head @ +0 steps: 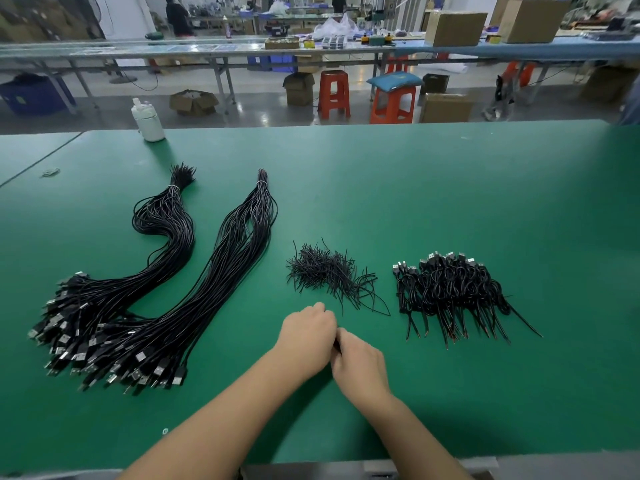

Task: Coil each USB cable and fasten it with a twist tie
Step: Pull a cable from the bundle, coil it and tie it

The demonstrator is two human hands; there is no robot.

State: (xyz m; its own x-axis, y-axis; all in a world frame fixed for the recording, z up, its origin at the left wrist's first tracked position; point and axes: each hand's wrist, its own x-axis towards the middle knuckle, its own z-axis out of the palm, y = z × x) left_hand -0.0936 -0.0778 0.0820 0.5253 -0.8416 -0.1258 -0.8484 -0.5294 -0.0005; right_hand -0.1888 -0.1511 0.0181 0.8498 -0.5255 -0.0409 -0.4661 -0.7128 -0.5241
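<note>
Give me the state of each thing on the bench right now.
Left hand: fingers curled, gripping something dark.
Right hand: curled on the same item.
Two uncoiled cable bundles: each tied at the far end.
Twist ties: loose heap.
Coiled cables: piled together.
White bottle: upright.

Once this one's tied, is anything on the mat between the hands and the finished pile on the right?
Nothing visible. Bare green mat lies between the right hand and the pile of coiled cables. The twist ties sit farther back, off that path.
</note>
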